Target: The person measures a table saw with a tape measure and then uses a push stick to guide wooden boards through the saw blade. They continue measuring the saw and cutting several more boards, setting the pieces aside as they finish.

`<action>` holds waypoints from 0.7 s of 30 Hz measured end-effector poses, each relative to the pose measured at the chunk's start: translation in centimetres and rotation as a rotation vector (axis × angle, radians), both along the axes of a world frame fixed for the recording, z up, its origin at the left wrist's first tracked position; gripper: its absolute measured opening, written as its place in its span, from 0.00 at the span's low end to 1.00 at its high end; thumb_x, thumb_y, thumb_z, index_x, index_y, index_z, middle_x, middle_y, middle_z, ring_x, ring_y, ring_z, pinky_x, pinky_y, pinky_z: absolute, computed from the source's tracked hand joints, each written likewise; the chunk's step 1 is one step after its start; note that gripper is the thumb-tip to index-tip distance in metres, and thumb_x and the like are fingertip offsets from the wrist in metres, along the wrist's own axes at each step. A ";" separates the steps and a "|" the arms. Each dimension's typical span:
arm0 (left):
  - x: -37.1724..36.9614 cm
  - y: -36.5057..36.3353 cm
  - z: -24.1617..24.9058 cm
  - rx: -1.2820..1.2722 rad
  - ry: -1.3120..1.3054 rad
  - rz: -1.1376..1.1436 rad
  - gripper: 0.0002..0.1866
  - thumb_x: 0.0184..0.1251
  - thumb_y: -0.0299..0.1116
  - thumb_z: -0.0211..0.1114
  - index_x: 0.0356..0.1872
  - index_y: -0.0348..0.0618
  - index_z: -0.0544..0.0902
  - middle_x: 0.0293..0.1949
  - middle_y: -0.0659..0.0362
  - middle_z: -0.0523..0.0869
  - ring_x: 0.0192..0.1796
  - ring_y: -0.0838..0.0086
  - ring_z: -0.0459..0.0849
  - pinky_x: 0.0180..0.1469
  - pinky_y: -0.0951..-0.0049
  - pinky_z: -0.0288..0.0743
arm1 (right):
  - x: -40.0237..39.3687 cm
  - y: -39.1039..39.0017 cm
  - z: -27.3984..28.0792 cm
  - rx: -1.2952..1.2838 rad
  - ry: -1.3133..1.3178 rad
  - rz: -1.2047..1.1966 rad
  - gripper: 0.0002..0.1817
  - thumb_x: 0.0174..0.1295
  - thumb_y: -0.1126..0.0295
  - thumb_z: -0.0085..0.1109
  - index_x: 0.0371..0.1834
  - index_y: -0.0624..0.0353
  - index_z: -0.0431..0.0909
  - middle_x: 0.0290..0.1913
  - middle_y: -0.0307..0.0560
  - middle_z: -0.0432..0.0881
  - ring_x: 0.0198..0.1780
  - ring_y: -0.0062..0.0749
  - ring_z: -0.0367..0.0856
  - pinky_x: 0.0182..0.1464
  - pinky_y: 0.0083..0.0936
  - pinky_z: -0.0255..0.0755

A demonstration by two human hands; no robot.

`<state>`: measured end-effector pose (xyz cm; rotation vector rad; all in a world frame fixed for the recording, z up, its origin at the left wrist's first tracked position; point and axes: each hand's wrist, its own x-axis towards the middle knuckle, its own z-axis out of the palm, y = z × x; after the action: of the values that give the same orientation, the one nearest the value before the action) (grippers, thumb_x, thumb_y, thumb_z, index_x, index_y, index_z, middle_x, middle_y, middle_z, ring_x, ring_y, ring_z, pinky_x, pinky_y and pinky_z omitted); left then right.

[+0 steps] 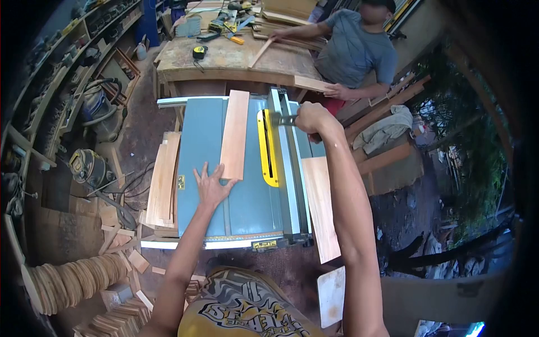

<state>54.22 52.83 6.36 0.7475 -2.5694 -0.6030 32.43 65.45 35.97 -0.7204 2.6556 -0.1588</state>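
Note:
My left hand (212, 185) lies on the blue table saw (202, 135) with its fingers spread. Its fingertips touch the near end of a flat wooden board (235, 135) that lies lengthwise left of the yellow blade insert (268, 149). My right hand (315, 119) is closed around a short dark brush-like tool (285, 119). That tool's tip is over the metal fence (286, 168), beside the far part of the insert; blur hides its exact shape.
Boards are stacked left of the saw (163, 180), and another board (321, 202) lies to its right. Beyond stands a wooden workbench (230, 64) bearing a tape measure (199, 52) and tools. A co-worker (359, 50) there holds wood strips. Shop vacuums (92, 168) stand left.

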 end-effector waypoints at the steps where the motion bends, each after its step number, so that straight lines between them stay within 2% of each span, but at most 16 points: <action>1: 0.0 0.3 0.2 -0.004 -0.005 0.010 0.41 0.54 0.65 0.72 0.59 0.39 0.85 0.60 0.54 0.86 0.76 0.46 0.64 0.77 0.32 0.37 | -0.6 -0.4 0.1 -0.050 0.016 -0.006 0.15 0.62 0.74 0.54 0.39 0.80 0.82 0.34 0.65 0.87 0.25 0.47 0.88 0.25 0.38 0.82; 2: 0.0 0.5 0.4 -0.008 -0.012 0.020 0.41 0.54 0.66 0.72 0.59 0.39 0.85 0.60 0.55 0.86 0.75 0.46 0.64 0.77 0.31 0.37 | -1.0 -0.2 0.2 -0.139 0.043 -0.022 0.14 0.61 0.75 0.53 0.39 0.79 0.82 0.34 0.64 0.88 0.25 0.48 0.88 0.23 0.39 0.81; 3: 0.2 0.4 0.6 -0.013 -0.021 0.029 0.42 0.53 0.66 0.72 0.58 0.39 0.85 0.59 0.55 0.86 0.75 0.45 0.65 0.77 0.31 0.37 | -1.4 -0.3 0.1 -0.141 0.066 -0.011 0.15 0.60 0.76 0.50 0.44 0.75 0.83 0.32 0.64 0.87 0.25 0.47 0.88 0.24 0.39 0.81; 5: 0.9 0.9 0.3 -0.021 -0.020 0.031 0.41 0.53 0.66 0.72 0.57 0.39 0.85 0.59 0.54 0.86 0.75 0.45 0.66 0.76 0.30 0.37 | -0.2 -0.1 0.8 -0.127 0.099 0.005 0.23 0.57 0.79 0.46 0.54 0.65 0.83 0.28 0.65 0.85 0.24 0.46 0.88 0.27 0.40 0.80; 7: 2.3 1.8 -0.2 -0.040 0.022 0.019 0.40 0.52 0.65 0.73 0.55 0.38 0.86 0.57 0.53 0.87 0.74 0.45 0.67 0.76 0.29 0.38 | 3.3 3.8 3.9 -0.270 0.280 0.070 0.26 0.56 0.81 0.46 0.59 0.65 0.81 0.33 0.71 0.84 0.34 0.55 0.88 0.39 0.44 0.80; 9: 5.1 3.2 -1.0 -0.075 0.107 -0.007 0.38 0.52 0.63 0.74 0.51 0.37 0.88 0.56 0.52 0.88 0.73 0.44 0.68 0.75 0.29 0.40 | 5.6 7.3 3.7 -0.378 0.500 0.256 0.22 0.57 0.79 0.50 0.56 0.67 0.80 0.36 0.76 0.81 0.36 0.61 0.86 0.44 0.48 0.78; 11: 8.3 4.9 -1.5 -0.090 0.094 -0.036 0.36 0.52 0.61 0.75 0.48 0.36 0.88 0.55 0.49 0.88 0.71 0.43 0.69 0.75 0.29 0.42 | 9.1 11.0 3.4 -0.475 0.487 0.265 0.23 0.59 0.81 0.49 0.58 0.65 0.80 0.35 0.76 0.79 0.38 0.66 0.82 0.44 0.52 0.76; 12: 9.8 6.0 -1.6 -0.094 0.090 -0.051 0.35 0.52 0.60 0.75 0.46 0.35 0.88 0.54 0.47 0.87 0.70 0.42 0.69 0.74 0.30 0.43 | 11.0 13.0 2.8 -0.513 0.437 0.244 0.24 0.59 0.81 0.48 0.60 0.63 0.79 0.34 0.75 0.79 0.37 0.66 0.82 0.44 0.52 0.76; 13: 11.4 7.3 -1.4 -0.069 0.080 -0.063 0.36 0.50 0.60 0.76 0.49 0.35 0.87 0.56 0.45 0.85 0.70 0.41 0.68 0.74 0.30 0.45 | 13.0 15.0 2.1 -0.552 0.389 0.224 0.25 0.60 0.81 0.48 0.61 0.62 0.79 0.32 0.73 0.79 0.37 0.65 0.82 0.43 0.52 0.76; 15: 14.1 9.3 -0.6 -0.020 0.059 -0.082 0.40 0.48 0.59 0.78 0.54 0.35 0.84 0.60 0.41 0.81 0.70 0.39 0.66 0.73 0.32 0.48 | 18.0 18.4 1.4 -0.452 0.181 0.112 0.27 0.59 0.81 0.50 0.64 0.60 0.77 0.31 0.72 0.80 0.35 0.65 0.82 0.43 0.52 0.76; 17: 14.6 11.9 1.5 0.052 0.038 -0.008 0.46 0.44 0.58 0.80 0.61 0.36 0.78 0.63 0.38 0.76 0.69 0.40 0.65 0.71 0.35 0.52 | 22.9 21.2 -0.6 -0.358 0.031 0.038 0.29 0.58 0.81 0.51 0.66 0.60 0.75 0.32 0.70 0.81 0.36 0.64 0.83 0.43 0.50 0.77; 18: 14.4 13.0 2.1 0.085 0.032 0.030 0.50 0.42 0.57 0.81 0.65 0.36 0.75 0.65 0.37 0.73 0.68 0.40 0.65 0.71 0.37 0.54 | 25.2 22.3 -1.9 -0.390 -0.003 0.037 0.29 0.58 0.82 0.51 0.67 0.60 0.75 0.34 0.70 0.82 0.37 0.63 0.83 0.43 0.49 0.78; 21: 13.2 14.2 -1.1 -0.008 -0.005 0.051 0.54 0.38 0.56 0.82 0.69 0.39 0.70 0.67 0.34 0.67 0.67 0.41 0.64 0.69 0.38 0.55 | 30.3 24.9 -5.2 -0.517 -0.158 -0.011 0.30 0.58 0.82 0.54 0.68 0.61 0.74 0.40 0.70 0.83 0.41 0.62 0.85 0.46 0.45 0.79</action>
<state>67.40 67.03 5.25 0.8104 -2.5479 -0.5753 62.75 90.32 30.80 -0.8042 2.4789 -0.8899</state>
